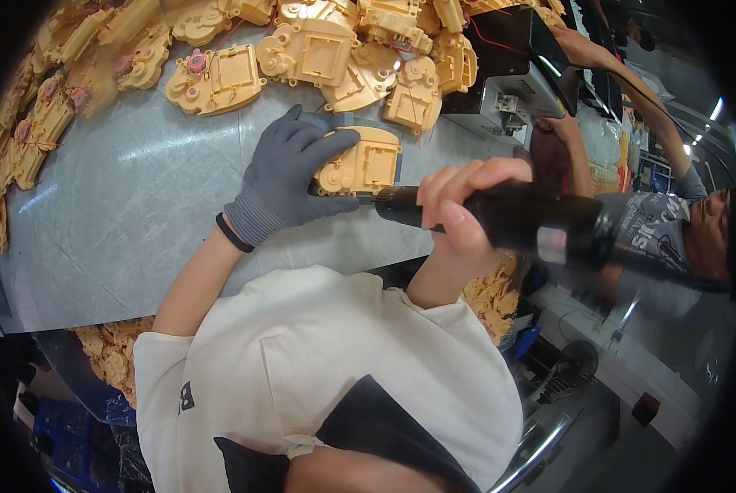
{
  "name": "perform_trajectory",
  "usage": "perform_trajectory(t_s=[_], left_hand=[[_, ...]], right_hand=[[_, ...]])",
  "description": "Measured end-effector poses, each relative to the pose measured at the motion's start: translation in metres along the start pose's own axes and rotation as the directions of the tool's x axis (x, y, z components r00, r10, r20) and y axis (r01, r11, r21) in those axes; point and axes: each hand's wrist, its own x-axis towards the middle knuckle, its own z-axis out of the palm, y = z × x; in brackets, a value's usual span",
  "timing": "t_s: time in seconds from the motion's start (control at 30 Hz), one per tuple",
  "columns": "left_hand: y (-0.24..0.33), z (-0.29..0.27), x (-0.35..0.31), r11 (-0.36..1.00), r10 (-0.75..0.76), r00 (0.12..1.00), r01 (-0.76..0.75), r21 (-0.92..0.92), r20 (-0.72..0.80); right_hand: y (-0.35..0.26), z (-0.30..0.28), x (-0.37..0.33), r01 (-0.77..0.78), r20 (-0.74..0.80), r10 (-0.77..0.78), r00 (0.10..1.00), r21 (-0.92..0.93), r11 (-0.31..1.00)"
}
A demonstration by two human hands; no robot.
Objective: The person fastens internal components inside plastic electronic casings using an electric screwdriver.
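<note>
illumination is bright and even, from overhead. pale glare streaks cross the grey metal worktop (130,205). a strip light (715,109) shows at the right rim. soft shadows lie beneath the yellow plastic housings (220,78). the black powered screwdriver (540,222) is motion-blurred. fisheye distortion bends edges; a black vignette surrounds the frame.

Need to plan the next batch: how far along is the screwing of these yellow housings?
In hand: the gloved left hand steadies one housing on the table while the right hand holds the screwdriver against its edge. A big pile lies behind; whether those are finished or waiting cannot be told.
</note>
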Motion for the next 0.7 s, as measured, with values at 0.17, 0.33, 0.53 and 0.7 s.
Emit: perform_trajectory(t_s=[0.17,0.33,0.53,0.7], left_hand=[[0.003,-0.002,-0.002,1.000,0.009,1.000,-0.009,0.012,-0.014],[0.025,0.000,-0.004,0.976,0.101,0.994,-0.090,0.199,-0.047],[0.033,0.007,-0.004,0.987,0.076,0.987,-0.054,0.154,-0.142],[0.040,0.007,-0.005,0.985,0.107,0.977,-0.079,0.151,-0.186]], right_hand=[[-0.014,-0.009,0.008,0.092,0.013,-0.093,0.996,0.071,0.993],[-0.015,-0.019,0.011,0.105,0.121,-0.122,0.985,0.138,0.985],[-0.016,-0.023,0.012,0.098,0.158,-0.139,0.978,0.240,0.966],[-0.024,-0.026,0.011,0.087,0.180,-0.141,0.973,0.277,0.957]])
